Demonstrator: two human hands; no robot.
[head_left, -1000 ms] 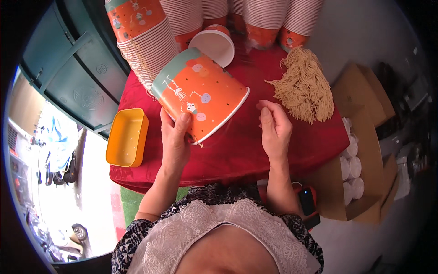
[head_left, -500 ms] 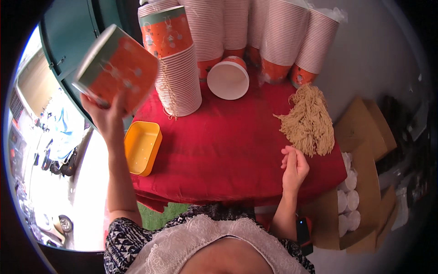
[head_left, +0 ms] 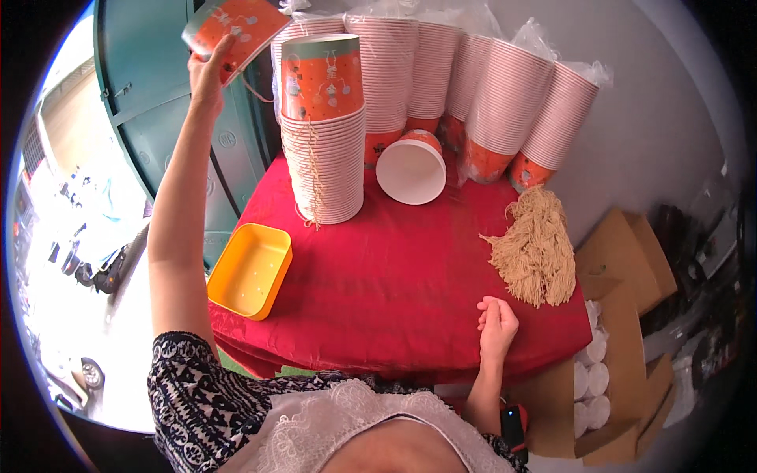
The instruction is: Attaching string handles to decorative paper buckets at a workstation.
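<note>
At the far left, my raised left hand grips an orange paper bucket with a pale pattern, its thumb on the side wall. The bucket is tilted and partly cut off by the top of the view. To its right rises a tall stack of paper buckets, upside down, the topmost showing its orange wall and green band. Tan strings hang down the stack's side. My right hand rests near the table's front edge, fingers curled closed, nothing visible in them. Beyond it lies a bundle of tan strings.
A yellow plastic tray sits on the red tablecloth at left. One bucket lies on its side. Several plastic-wrapped bucket stacks line the back. An open carton with white round items stands right of the table, a green door at left.
My left hand has carried the bucket up and away, now at the top of the view. My right hand stays curled near the tan bundle. The view has shifted slightly.
</note>
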